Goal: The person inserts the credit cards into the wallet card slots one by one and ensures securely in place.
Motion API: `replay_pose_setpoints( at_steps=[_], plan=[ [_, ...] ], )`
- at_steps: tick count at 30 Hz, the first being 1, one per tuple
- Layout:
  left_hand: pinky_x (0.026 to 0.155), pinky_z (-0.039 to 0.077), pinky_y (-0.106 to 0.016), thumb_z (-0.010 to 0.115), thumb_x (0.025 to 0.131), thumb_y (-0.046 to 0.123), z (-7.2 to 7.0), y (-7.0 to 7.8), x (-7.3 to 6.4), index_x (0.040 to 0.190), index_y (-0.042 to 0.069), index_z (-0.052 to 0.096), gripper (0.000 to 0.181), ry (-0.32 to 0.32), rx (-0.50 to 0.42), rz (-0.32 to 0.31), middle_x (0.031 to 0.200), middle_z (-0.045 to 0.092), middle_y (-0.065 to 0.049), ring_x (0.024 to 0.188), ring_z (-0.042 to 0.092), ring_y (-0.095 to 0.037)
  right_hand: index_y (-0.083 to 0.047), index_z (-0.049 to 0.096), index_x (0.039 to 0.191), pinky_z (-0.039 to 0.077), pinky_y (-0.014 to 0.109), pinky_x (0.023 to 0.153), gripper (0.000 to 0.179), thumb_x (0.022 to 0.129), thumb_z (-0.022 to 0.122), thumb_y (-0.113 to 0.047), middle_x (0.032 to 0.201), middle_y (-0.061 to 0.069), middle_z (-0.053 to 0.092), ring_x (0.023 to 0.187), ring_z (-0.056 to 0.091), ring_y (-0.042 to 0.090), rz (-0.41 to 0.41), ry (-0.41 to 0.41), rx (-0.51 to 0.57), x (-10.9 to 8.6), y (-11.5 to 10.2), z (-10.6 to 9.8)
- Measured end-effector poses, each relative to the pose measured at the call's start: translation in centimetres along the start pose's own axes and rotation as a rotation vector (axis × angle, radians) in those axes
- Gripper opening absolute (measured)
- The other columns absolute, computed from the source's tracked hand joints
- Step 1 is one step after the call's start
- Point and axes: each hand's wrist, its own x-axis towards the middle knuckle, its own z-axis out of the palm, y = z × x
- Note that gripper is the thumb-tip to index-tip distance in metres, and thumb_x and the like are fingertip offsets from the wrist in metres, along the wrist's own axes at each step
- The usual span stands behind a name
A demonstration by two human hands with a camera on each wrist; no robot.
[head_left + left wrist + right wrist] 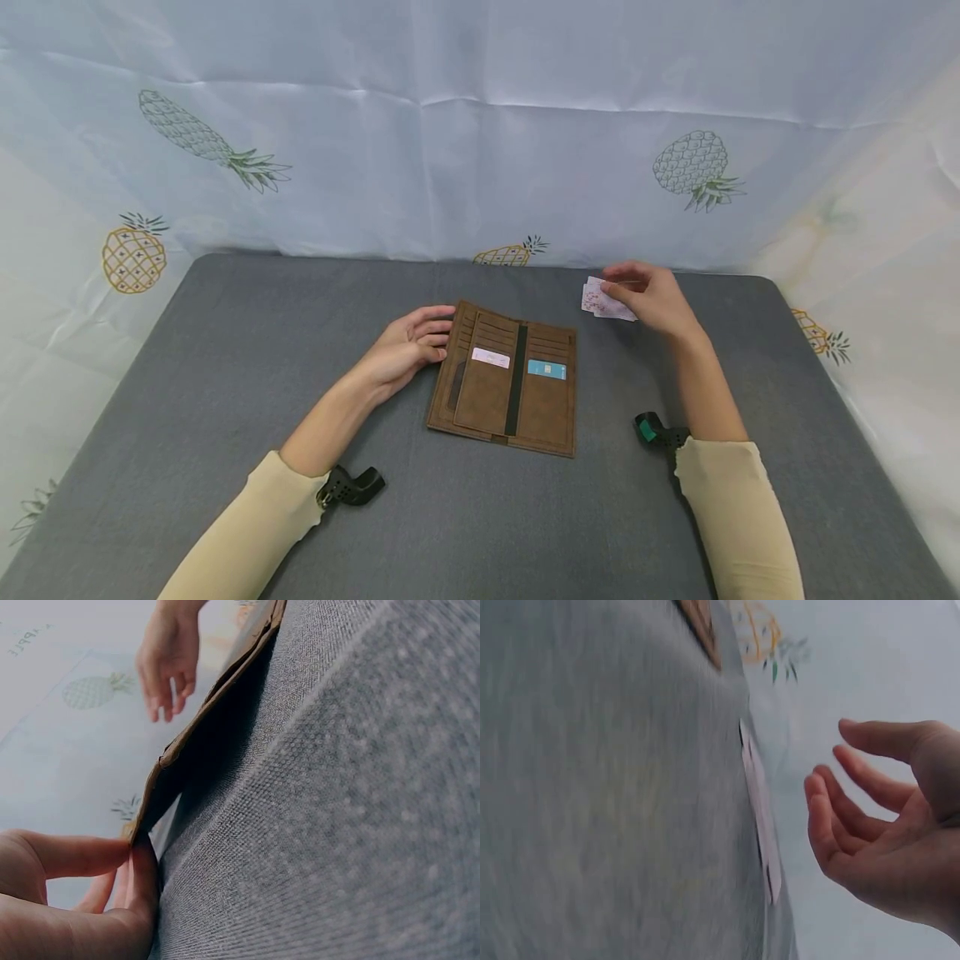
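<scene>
A brown wallet (480,408) lies spread open on the grey table, its left side tilted up a little. One pink card (491,357) and one blue card (547,369) stick out of its slots. My left hand (401,350) pinches the wallet's left edge between thumb and fingers, which the left wrist view shows close up. To the right of the wallet, pale pink cards (606,305) lie overlapping on the table. Just above them hovers my right hand (651,298); in the right wrist view its fingers are loosely bent, hold nothing and stay apart from the cards.
The grey cloth-covered table (225,400) ends at the back against a pale curtain (420,167) printed with pineapples. Black wrist-worn devices sit below each hand, the left one (351,486) and the right one (660,432) both close to the tabletop.
</scene>
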Motion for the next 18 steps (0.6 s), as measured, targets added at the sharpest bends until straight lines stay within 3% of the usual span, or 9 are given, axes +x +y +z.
replay_pose_setpoints(
  at_steps=[4,12,18],
  plan=[
    [0.092,0.055,-0.019,0.051,0.097,-0.018,0.0,0.0,0.1,0.168,0.011,0.038,0.078,-0.001,0.001,0.0,0.168,0.041,-0.019,0.141,0.049,-0.027,0.007,0.062,0.145,0.046,0.01,0.081,0.046,0.11,0.064,-0.023,0.146,0.031,0.064,0.136,0.062,0.047,0.029,0.006,-0.072,0.0,1.4,-0.9],
    [0.093,0.055,-0.019,0.052,0.095,-0.018,-0.1,-0.4,0.3,0.167,0.012,0.039,0.079,-0.006,0.001,-0.002,0.167,0.042,-0.018,0.137,0.051,-0.024,0.011,0.056,0.15,0.053,0.037,0.087,0.056,0.105,0.071,-0.02,0.141,0.036,0.062,0.123,0.063,0.046,0.117,-0.019,-0.229,0.3,3.0,-1.3],
    [0.093,0.055,-0.019,0.053,0.097,-0.017,-0.1,-0.4,0.3,0.167,0.012,0.04,0.077,0.002,0.0,-0.003,0.167,0.043,-0.017,0.137,0.051,-0.024,0.012,0.052,0.153,0.05,0.034,0.082,0.066,0.103,0.075,-0.024,0.138,0.036,0.064,0.117,0.063,0.043,0.142,-0.056,-0.31,0.5,3.1,-1.5]
  ],
)
